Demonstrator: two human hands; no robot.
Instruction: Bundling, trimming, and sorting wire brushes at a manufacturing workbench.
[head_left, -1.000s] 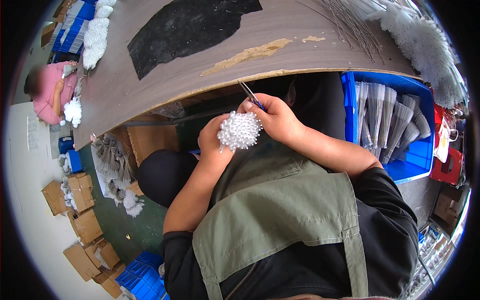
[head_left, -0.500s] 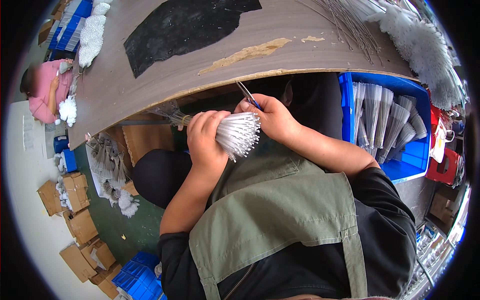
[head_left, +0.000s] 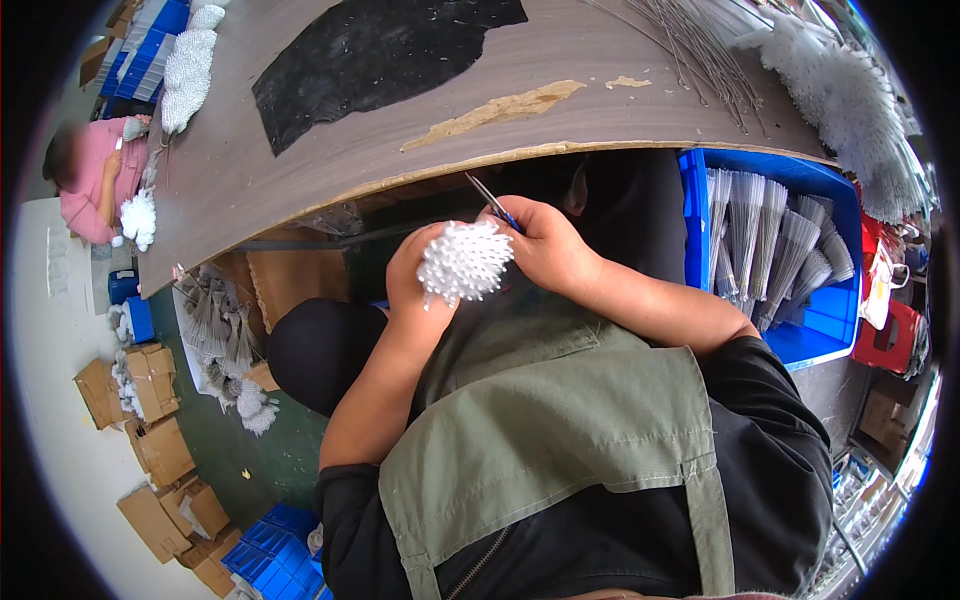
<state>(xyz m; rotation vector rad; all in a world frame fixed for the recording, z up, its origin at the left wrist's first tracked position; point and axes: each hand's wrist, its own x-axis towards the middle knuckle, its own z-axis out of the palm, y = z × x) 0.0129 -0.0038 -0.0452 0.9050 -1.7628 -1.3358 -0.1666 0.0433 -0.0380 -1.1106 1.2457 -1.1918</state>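
Note:
A bundle of thin white-tipped brushes [head_left: 466,262] is wrapped in the fingers of my left hand [head_left: 408,275]. Its round cluster of white tips faces up toward me, and the wire ends are hidden beneath the hand. My right hand [head_left: 545,240] is closed on slim metal tweezers [head_left: 484,192] with a dark blue part near the grip. Their narrow points stick out up and to the left, near the table edge. The right fingertips lie beside the upper right of the bundle; whether they touch it I cannot tell.
A brown table [head_left: 620,115] spans the far side, carrying a black sheet [head_left: 370,70] and loose wires [head_left: 700,50]. On the right, a blue bin [head_left: 815,340] holds several brush bundles. More bundles fill a white container [head_left: 205,365] at left. A person in pink [head_left: 105,180] sits far left.
My left hand has turned the bundle, so its tips now face up instead of right and its wire ends have dropped from sight. The tweezers have shifted slightly left and down.

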